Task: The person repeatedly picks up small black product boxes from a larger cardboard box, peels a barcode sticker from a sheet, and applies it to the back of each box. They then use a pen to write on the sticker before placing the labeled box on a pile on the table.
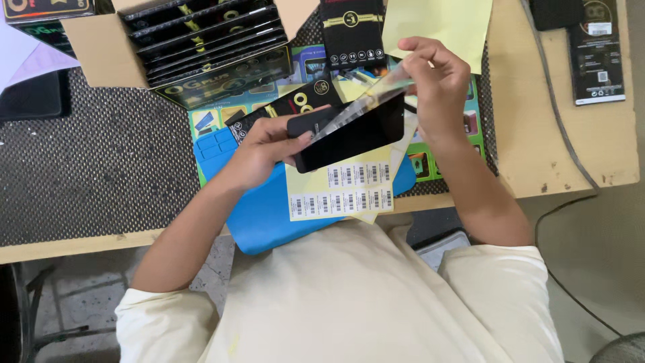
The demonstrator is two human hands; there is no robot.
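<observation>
The left hand grips a black glass panel by its near end, thumb on top and fingers curled beneath, holding it tilted just above a sheet of barcode stickers and a blue mat. The right hand pinches a clear film between thumb and fingertips, the film slanting up off the panel's face. The panel looks thin, stiff, slick and likely brittle, best held by its edges; the film seems flimsy and clingy, best taken at a corner. A box of black packets sits behind on the table.
</observation>
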